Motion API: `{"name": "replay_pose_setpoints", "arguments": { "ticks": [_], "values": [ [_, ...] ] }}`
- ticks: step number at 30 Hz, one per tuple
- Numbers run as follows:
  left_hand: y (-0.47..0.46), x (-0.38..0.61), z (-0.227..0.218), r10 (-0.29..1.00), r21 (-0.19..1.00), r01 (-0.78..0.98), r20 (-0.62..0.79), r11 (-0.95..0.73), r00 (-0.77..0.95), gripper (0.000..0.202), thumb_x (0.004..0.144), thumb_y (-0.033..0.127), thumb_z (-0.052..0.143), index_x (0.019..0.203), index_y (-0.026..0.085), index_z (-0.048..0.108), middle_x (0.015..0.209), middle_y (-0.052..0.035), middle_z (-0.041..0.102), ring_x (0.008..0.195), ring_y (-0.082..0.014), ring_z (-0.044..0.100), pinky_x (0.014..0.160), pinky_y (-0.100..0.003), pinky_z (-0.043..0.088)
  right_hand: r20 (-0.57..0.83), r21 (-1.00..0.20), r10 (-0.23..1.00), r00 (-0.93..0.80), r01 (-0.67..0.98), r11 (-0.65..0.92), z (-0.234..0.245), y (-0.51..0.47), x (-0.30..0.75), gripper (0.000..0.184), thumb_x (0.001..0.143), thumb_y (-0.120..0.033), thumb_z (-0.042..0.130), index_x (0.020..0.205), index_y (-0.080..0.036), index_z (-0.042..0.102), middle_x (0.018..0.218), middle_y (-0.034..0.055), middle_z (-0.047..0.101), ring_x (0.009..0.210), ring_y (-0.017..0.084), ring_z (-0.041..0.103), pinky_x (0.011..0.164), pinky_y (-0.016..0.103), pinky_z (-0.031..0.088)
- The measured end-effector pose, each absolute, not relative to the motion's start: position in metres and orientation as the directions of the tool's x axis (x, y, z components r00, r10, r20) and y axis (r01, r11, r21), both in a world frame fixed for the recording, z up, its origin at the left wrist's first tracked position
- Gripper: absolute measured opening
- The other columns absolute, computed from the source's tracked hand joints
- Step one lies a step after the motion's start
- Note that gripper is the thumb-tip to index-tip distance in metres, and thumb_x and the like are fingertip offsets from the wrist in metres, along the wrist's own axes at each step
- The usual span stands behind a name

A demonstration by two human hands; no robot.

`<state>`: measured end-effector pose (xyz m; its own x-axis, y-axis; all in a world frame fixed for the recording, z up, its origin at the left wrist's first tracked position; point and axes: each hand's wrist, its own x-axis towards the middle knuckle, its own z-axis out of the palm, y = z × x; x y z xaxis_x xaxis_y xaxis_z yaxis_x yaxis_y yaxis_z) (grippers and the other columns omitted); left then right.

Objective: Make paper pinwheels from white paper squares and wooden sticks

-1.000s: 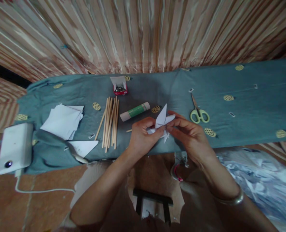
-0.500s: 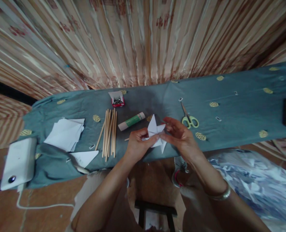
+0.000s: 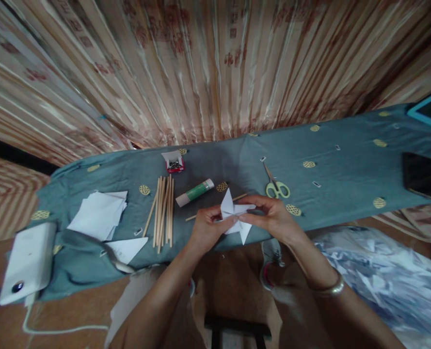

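Both hands hold a white folded paper pinwheel (image 3: 234, 215) over the near edge of the blue-grey cloth (image 3: 237, 160). My left hand (image 3: 207, 229) pinches its left side with closed fingers. My right hand (image 3: 273, 217) grips its right side, fingers curled over the paper. A thin wooden stick (image 3: 215, 207) lies on the cloth just behind the pinwheel, partly hidden by it.
A bundle of wooden sticks (image 3: 162, 209), a green glue stick (image 3: 195, 192), a red box of pins (image 3: 175, 162), green scissors (image 3: 275, 185), white paper squares (image 3: 99, 214), a white device (image 3: 28, 261) and a dark phone (image 3: 422, 175) lie on the cloth. A striped curtain hangs behind.
The camera has tilted up, so the table sits lower in the view and the phone has come into sight. The right hand's fingers have closed further onto the pinwheel.
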<state>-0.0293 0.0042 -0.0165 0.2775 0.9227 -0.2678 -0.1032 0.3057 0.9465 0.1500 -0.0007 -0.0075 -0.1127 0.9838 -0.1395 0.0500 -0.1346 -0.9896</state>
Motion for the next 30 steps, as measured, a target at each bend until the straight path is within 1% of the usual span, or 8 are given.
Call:
{"name": "replay_pose_setpoints", "arguments": {
  "ticks": [2,6,8,11,16,22,27,30],
  "values": [
    [0.0039,-0.0299,-0.0154,0.921,0.951,-0.075,-0.268,0.3,0.284,0.035,0.059,0.041,0.081,0.078,0.012,0.076,0.068,-0.003,0.07,0.059,-0.0131,0.056,0.058,-0.025,0.044,-0.111,-0.991,0.985,-0.133,0.089,-0.1,-0.0077,-0.0006,0.1518,0.027,0.063,-0.034,0.083,0.086,-0.023,0.076,0.092,0.0035,0.075,0.086,0.02,0.068,0.081,0.035,0.054],
    [0.0039,-0.0318,-0.0146,0.912,0.967,0.006,-0.244,0.256,0.33,0.031,0.062,0.04,0.079,0.077,0.013,0.076,0.067,-0.0025,0.07,0.058,-0.0132,0.056,0.058,-0.025,0.045,-0.073,-0.991,0.977,-0.2,0.124,-0.049,-0.0058,-0.0013,0.155,0.031,0.066,-0.032,0.082,0.095,-0.025,0.076,0.103,0.0046,0.074,0.096,0.021,0.067,0.087,0.036,0.054],
    [0.0039,-0.0327,-0.0151,0.909,0.974,0.035,-0.222,0.225,0.353,0.029,0.064,0.039,0.078,0.076,0.013,0.076,0.066,-0.0026,0.07,0.059,-0.0135,0.056,0.058,-0.025,0.045,-0.088,-0.99,0.967,-0.239,0.13,-0.058,-0.0048,-0.0023,0.1561,0.03,0.068,-0.031,0.08,0.097,-0.025,0.076,0.101,0.0038,0.075,0.094,0.02,0.068,0.087,0.036,0.054],
    [0.0038,-0.0337,-0.0162,0.905,0.978,0.058,-0.207,0.199,0.372,0.026,0.067,0.037,0.076,0.076,0.012,0.075,0.067,-0.0026,0.069,0.06,-0.0135,0.056,0.059,-0.024,0.045,-0.11,-0.988,0.955,-0.276,0.139,-0.074,-0.0052,-0.0038,0.1567,0.02,0.071,-0.031,0.077,0.091,-0.024,0.077,0.092,0.0023,0.076,0.084,0.018,0.069,0.08,0.034,0.054],
    [0.0047,-0.0353,-0.0182,0.908,0.978,0.11,-0.203,0.175,0.367,0.024,0.069,0.035,0.074,0.076,0.012,0.075,0.07,-0.0032,0.07,0.062,-0.0141,0.057,0.061,-0.025,0.044,-0.126,-0.981,0.962,-0.244,0.173,-0.085,-0.0085,-0.0047,0.1547,0.014,0.071,-0.032,0.076,0.081,-0.023,0.075,0.08,0.0009,0.074,0.073,0.016,0.066,0.069,0.029,0.052],
    [0.0063,-0.0357,-0.0191,0.933,0.979,0.133,-0.187,0.152,0.308,0.024,0.07,0.035,0.073,0.078,0.012,0.076,0.07,-0.0039,0.071,0.064,-0.0151,0.059,0.06,-0.024,0.044,-0.111,-0.98,0.975,-0.193,0.182,-0.076,-0.0112,-0.004,0.1501,0.019,0.073,-0.038,0.075,0.081,-0.021,0.074,0.079,0.0015,0.073,0.073,0.017,0.064,0.071,0.03,0.052],
    [0.0068,-0.0332,-0.0177,0.95,0.982,0.086,-0.184,0.167,0.252,0.025,0.066,0.033,0.076,0.08,0.012,0.076,0.07,-0.003,0.072,0.061,-0.0142,0.059,0.058,-0.022,0.044,-0.098,-0.98,0.981,-0.167,0.188,-0.066,-0.0114,-0.0034,0.148,0.02,0.073,-0.039,0.074,0.082,-0.021,0.074,0.082,0.0021,0.074,0.077,0.018,0.066,0.076,0.031,0.053],
    [0.0069,-0.0323,-0.018,0.951,0.981,0.059,-0.194,0.185,0.24,0.026,0.064,0.033,0.076,0.079,0.012,0.076,0.069,-0.0023,0.071,0.06,-0.0136,0.059,0.057,-0.022,0.044,-0.105,-0.979,0.98,-0.169,0.191,-0.072,-0.0112,-0.0033,0.1473,0.021,0.074,-0.04,0.074,0.082,-0.021,0.075,0.083,0.0029,0.074,0.077,0.018,0.066,0.074,0.031,0.052]
  ]
}}
